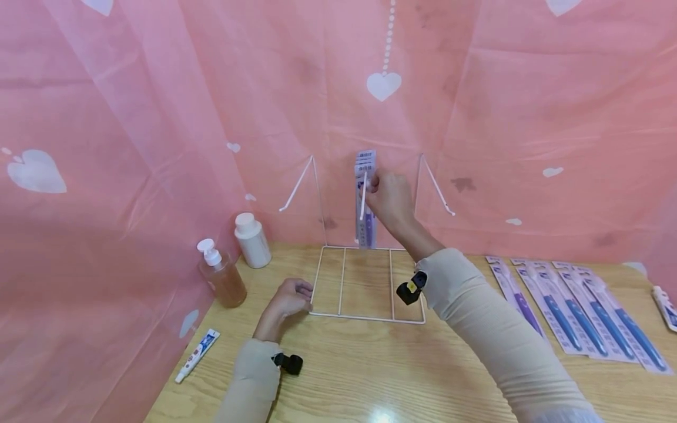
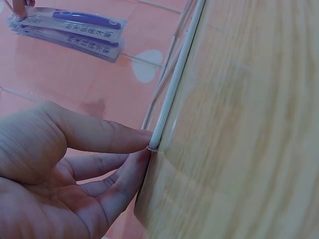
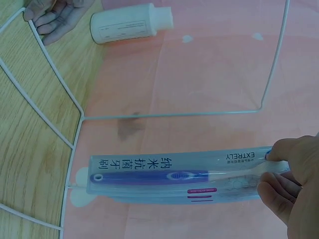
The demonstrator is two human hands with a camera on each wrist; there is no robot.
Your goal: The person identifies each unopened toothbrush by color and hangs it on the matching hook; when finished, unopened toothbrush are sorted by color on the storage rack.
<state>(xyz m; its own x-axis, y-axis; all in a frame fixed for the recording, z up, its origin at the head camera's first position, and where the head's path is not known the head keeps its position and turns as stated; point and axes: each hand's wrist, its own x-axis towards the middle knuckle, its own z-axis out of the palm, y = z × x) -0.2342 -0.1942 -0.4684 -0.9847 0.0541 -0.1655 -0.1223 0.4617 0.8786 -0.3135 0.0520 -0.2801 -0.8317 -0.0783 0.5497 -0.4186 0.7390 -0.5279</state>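
Observation:
A white wire display rack stands on the wooden table, with prongs rising at its back. Several packaged toothbrushes hang one behind another on the middle prong. My right hand pinches the upper end of the front toothbrush pack, which has a purple handle and a clear sleeve. The prong's tip comes forward past the pack in the head view. Down at the rack's front left corner, my left hand pinches the wire between thumb and fingertips; the left wrist view shows the thumb right at the corner.
Several more toothbrush packs lie in a row on the right of the table. On the left are a white bottle, a pump bottle and a toothpaste tube. Another tube lies far right. A pink curtain hangs behind.

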